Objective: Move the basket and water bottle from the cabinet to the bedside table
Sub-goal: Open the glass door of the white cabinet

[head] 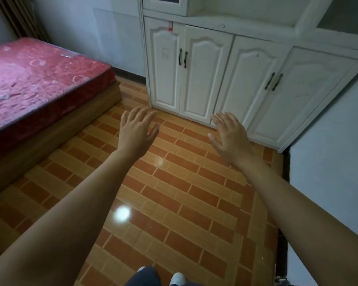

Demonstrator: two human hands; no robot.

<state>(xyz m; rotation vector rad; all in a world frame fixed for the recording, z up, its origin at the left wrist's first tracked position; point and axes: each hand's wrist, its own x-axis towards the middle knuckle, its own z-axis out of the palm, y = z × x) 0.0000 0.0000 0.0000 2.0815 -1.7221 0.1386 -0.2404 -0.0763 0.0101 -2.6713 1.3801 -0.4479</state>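
Note:
A white cabinet (205, 65) with several shut lower doors and dark handles stands against the far wall. An open shelf runs above the doors. No basket, water bottle or bedside table shows in this view. My left hand (136, 129) is stretched out over the tiled floor, fingers apart, holding nothing, a short way in front of the cabinet's left pair of doors. My right hand (229, 135) reaches forward too, fingers spread and empty, in front of the seam between the two door pairs.
A bed with a red patterned mattress (35, 83) on a wooden base fills the left side. A pale wall (329, 166) juts out at the right. Orange and tan floor tiles (174, 193) lie between them. My feet show at the bottom edge.

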